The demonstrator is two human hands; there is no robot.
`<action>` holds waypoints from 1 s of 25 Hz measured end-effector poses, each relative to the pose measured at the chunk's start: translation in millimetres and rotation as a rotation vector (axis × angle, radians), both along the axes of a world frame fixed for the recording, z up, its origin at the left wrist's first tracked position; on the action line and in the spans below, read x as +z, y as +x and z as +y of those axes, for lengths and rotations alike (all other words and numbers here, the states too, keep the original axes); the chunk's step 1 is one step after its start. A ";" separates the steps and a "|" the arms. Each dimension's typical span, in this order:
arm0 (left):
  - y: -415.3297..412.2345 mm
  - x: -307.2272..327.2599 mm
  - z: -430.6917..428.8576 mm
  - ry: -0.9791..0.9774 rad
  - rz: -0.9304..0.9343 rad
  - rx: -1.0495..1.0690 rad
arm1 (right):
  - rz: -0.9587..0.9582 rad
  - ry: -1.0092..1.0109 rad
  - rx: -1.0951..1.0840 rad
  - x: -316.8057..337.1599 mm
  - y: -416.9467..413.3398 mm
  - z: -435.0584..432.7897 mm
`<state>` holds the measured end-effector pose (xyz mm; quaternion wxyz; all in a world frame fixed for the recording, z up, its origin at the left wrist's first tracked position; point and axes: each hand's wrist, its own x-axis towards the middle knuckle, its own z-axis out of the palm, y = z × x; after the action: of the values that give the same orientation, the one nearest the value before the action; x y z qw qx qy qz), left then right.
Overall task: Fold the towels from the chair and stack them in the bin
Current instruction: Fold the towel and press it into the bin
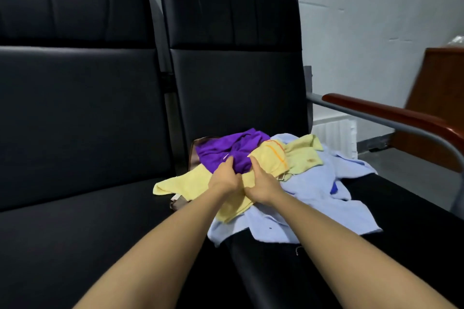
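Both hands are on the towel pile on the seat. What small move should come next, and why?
Probably lift the purple towel clear of the pile. It lies crumpled on top, over the yellow towel, the left hand grips its near edge, and the right hand rests close beside it.

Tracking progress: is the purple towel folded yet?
No. The purple towel lies bunched and wrinkled on the pile, the left hand gripping its edge.
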<state>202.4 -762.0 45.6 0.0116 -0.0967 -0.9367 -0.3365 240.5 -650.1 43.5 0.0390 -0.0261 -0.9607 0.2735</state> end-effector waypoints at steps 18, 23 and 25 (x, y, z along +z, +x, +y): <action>110.0 127.5 -99.8 0.769 -0.083 -0.334 | 0.523 -0.878 0.063 152.7 81.7 -83.8; 152.3 121.0 -188.0 0.695 0.156 -0.124 | 0.476 -0.985 0.139 147.9 109.1 -158.4; 172.6 115.6 -241.1 0.612 0.215 0.033 | 0.349 -0.882 0.154 122.4 112.7 -194.7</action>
<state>375.0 -1003.2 161.2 0.1446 -0.1085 -0.7870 -0.5899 353.1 -844.8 165.9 0.1644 0.0775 -0.7312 0.6575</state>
